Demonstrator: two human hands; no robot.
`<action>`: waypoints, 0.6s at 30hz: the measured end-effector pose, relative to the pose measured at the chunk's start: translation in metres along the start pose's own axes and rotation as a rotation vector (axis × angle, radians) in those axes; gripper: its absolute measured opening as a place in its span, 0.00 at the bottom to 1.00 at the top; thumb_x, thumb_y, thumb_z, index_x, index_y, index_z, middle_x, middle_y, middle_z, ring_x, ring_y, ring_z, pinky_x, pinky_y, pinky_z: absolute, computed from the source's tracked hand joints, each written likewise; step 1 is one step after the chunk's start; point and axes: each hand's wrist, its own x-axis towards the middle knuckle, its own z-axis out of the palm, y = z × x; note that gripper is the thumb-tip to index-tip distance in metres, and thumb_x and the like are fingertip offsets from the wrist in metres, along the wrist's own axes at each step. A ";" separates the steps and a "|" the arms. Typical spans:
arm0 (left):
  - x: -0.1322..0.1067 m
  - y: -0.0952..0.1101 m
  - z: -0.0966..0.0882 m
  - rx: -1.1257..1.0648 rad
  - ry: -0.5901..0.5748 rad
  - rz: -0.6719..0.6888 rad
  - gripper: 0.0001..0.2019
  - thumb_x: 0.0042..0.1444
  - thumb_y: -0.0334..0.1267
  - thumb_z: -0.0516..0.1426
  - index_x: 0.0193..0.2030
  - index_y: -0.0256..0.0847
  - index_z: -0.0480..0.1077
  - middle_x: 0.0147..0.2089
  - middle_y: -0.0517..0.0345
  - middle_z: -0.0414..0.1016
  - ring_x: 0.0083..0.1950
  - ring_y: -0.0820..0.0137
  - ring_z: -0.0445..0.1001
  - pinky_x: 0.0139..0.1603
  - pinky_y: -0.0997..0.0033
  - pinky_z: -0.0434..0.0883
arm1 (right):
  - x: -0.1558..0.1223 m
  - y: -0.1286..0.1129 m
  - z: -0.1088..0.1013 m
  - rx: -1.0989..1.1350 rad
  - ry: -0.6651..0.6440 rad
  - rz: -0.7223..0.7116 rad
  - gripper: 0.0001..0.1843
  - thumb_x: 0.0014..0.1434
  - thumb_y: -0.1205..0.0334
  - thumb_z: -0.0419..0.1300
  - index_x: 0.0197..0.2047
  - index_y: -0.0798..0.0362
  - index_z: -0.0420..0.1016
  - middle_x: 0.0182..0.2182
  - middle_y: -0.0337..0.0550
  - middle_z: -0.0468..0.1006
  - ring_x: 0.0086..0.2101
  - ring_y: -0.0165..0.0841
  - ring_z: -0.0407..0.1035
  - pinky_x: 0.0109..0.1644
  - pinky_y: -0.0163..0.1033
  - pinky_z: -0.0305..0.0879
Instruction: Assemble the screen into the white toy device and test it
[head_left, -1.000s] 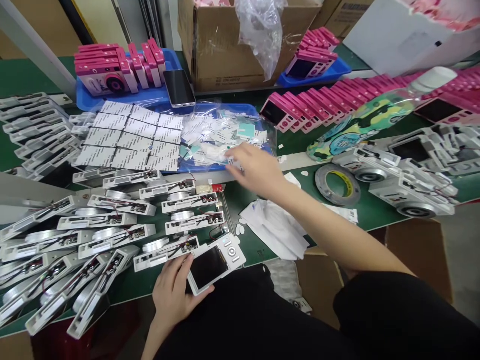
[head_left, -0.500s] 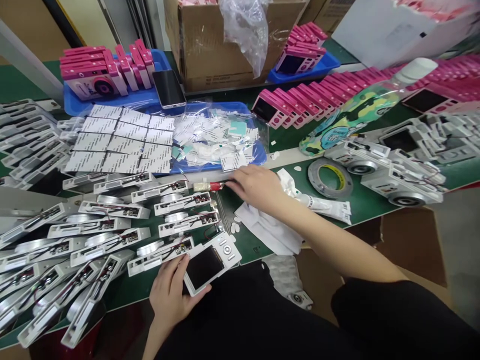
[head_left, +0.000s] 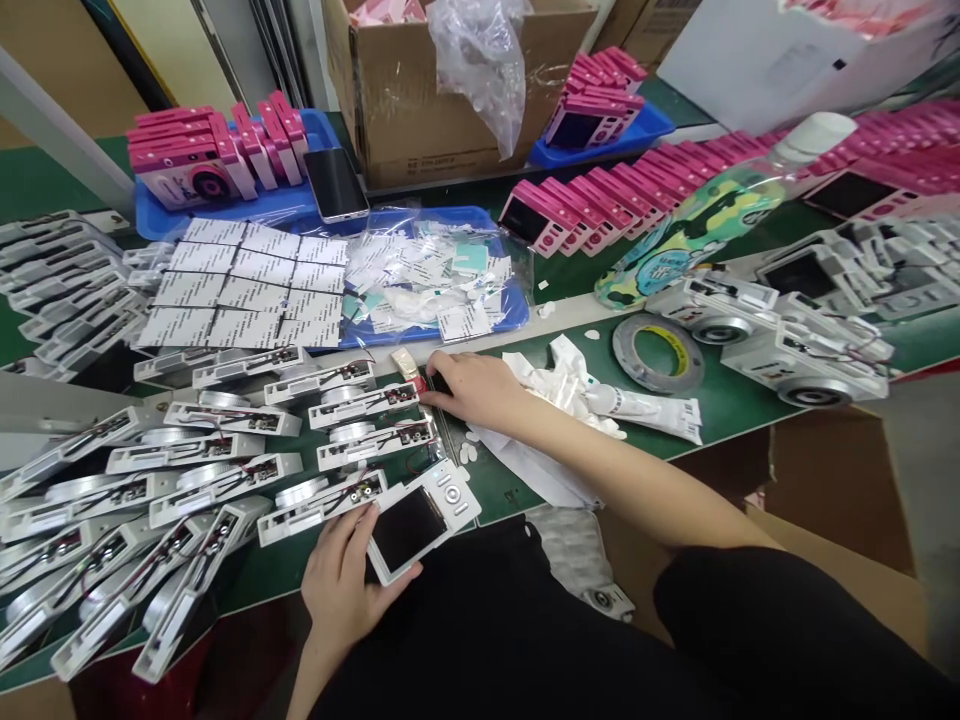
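We sit at a green workbench mat (head_left: 724, 425), with a cardboard box (head_left: 420, 100) at its far side; blue trays (head_left: 161, 215) hold pink toy cameras (head_left: 202, 165), and a smartphone (head_left: 336, 185) lies on one; a further blue tray (head_left: 420, 336) carries sheets of white labels (head_left: 240, 285) and a clear bag (head_left: 427, 265) of white and teal pads; rows of white camera housings (head_left: 225, 470) with exposed circuit boards and thin wires lie to our left; a roll of tape (head_left: 656, 352) and a camouflage-print bottle (head_left: 694, 240) lie to our right; our left hand (head_left: 341, 590) grips a white camera back (head_left: 420, 520), fingers curled round its edge, at the mat's near edge; it has a dark screen and round buttons and sits just beside a housing; our right hand (head_left: 472, 390) lies curled on the mat, its fingertips (head_left: 431, 368) at a small red-capped tube (head_left: 405, 368); whether they pinch it, we cannot tell.
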 end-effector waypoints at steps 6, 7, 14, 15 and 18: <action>-0.001 0.000 -0.001 0.009 -0.008 -0.003 0.30 0.68 0.54 0.55 0.67 0.33 0.64 0.45 0.47 0.80 0.44 0.62 0.80 0.46 0.66 0.74 | 0.001 -0.002 -0.005 0.177 -0.064 0.021 0.17 0.70 0.50 0.60 0.53 0.55 0.75 0.47 0.45 0.79 0.42 0.33 0.76 0.47 0.45 0.76; -0.001 0.000 -0.001 0.013 -0.010 -0.005 0.29 0.68 0.54 0.55 0.66 0.33 0.64 0.45 0.47 0.80 0.44 0.61 0.80 0.46 0.67 0.74 | -0.003 0.001 -0.009 0.196 -0.053 0.031 0.16 0.70 0.50 0.59 0.50 0.55 0.75 0.43 0.43 0.79 0.39 0.31 0.75 0.44 0.42 0.75; -0.001 0.001 0.000 -0.001 -0.007 -0.010 0.29 0.68 0.54 0.56 0.66 0.33 0.65 0.45 0.46 0.80 0.44 0.61 0.81 0.46 0.67 0.75 | -0.041 0.035 -0.031 0.115 0.200 0.232 0.17 0.71 0.49 0.53 0.49 0.53 0.73 0.34 0.47 0.80 0.33 0.38 0.72 0.31 0.38 0.55; -0.001 0.001 0.000 -0.005 -0.005 -0.011 0.29 0.68 0.54 0.56 0.67 0.34 0.64 0.45 0.47 0.80 0.43 0.61 0.81 0.46 0.66 0.75 | -0.042 0.034 -0.030 0.092 0.225 0.218 0.17 0.71 0.50 0.53 0.51 0.53 0.72 0.37 0.49 0.81 0.37 0.40 0.73 0.33 0.39 0.56; 0.000 0.001 0.000 -0.009 0.000 -0.018 0.30 0.67 0.54 0.56 0.68 0.37 0.63 0.44 0.48 0.81 0.43 0.62 0.81 0.46 0.66 0.76 | -0.030 0.024 -0.020 0.058 0.206 0.056 0.11 0.71 0.57 0.54 0.52 0.49 0.73 0.48 0.48 0.80 0.49 0.40 0.73 0.41 0.39 0.63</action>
